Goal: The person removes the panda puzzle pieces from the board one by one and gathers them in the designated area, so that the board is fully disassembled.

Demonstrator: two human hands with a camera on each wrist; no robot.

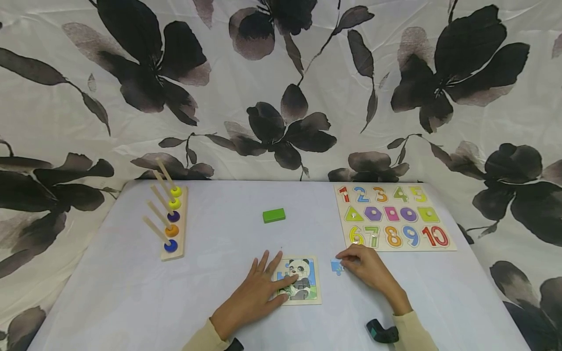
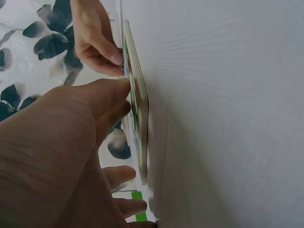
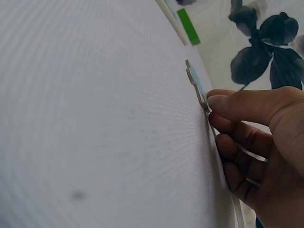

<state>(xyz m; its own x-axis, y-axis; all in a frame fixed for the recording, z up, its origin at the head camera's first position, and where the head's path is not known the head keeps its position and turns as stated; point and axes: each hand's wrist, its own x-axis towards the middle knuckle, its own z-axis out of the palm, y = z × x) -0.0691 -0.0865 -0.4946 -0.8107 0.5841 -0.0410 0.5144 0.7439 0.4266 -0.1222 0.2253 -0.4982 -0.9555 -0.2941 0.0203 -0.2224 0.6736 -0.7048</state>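
The blue piece [image 1: 336, 266] is just right of the panda board [image 1: 319, 288], not touching it. The right hand [image 1: 368, 268] has its grip pinched on the piece's right side. The left hand [image 1: 252, 292] rests on the board, fingers spread.

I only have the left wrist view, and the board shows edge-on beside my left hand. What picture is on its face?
Observer: A panda.
Operator: The right hand is ahead of me, but what is it holding?
Observer: A small blue puzzle piece, pinched between thumb and finger.
Operator: Is there anything on the table just beyond that hand?
Observer: Yes, a flat board of numbers and shapes.
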